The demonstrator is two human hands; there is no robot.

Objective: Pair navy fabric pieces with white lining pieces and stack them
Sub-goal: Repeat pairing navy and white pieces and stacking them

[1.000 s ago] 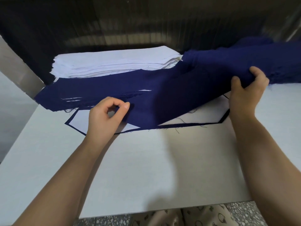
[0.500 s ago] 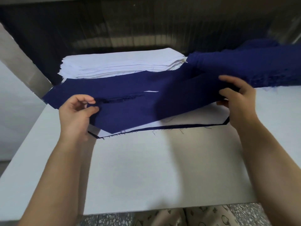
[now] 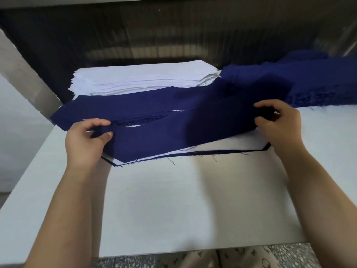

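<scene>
Both hands, the left hand [image 3: 85, 140] and right hand [image 3: 278, 120], pinch a long navy fabric piece [image 3: 173, 136] above the white lining piece [image 3: 222, 146]; beyond it sits a stack of white linings [image 3: 143, 78] and, to the right, a navy pile [image 3: 318, 80].

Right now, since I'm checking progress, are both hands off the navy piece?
No, the left hand and right hand each pinch an end of the navy piece, over the white lining piece.

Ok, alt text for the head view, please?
The left hand and right hand pinch the ends of a navy fabric piece over a white lining piece on the white table; a white lining stack and navy fabric pile sit behind.
</scene>
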